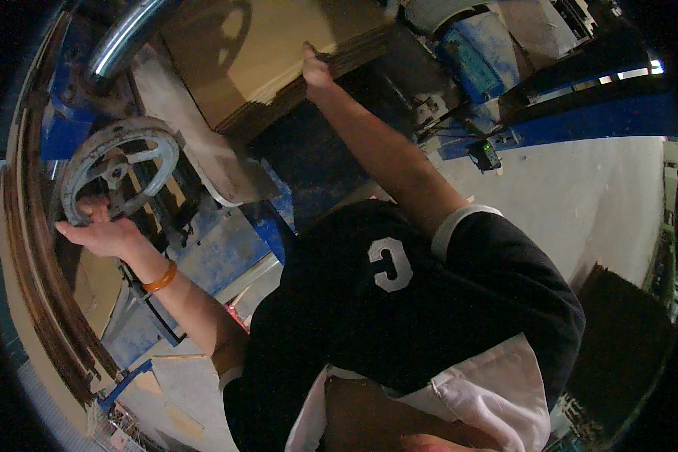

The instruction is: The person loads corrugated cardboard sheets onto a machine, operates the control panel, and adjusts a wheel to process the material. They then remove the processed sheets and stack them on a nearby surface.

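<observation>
A worn metal handwheel (158,179) with spokes and a central hub is at the left. My left hand (104,230) is at its lower rim, fingers curled round it and thumb pointing out to the left. Ahead of me lies a stack of brown cardboard sheets (279,64), their layered edges facing me. My right hand (318,74) grips the near edge of the stack, thumb along the top; its other fingers are mostly hidden. The right arm is stretched far forward, the left arm out to the side.
A shiny metal cylinder (132,38) stands above the handwheel. Beside the wheel is a pale rounded panel (196,139). Blue machine parts (471,64) and a blue beam (580,120) are at the right, with a small black device (485,155) showing a green light. Long rusty rails (34,248) run along the left.
</observation>
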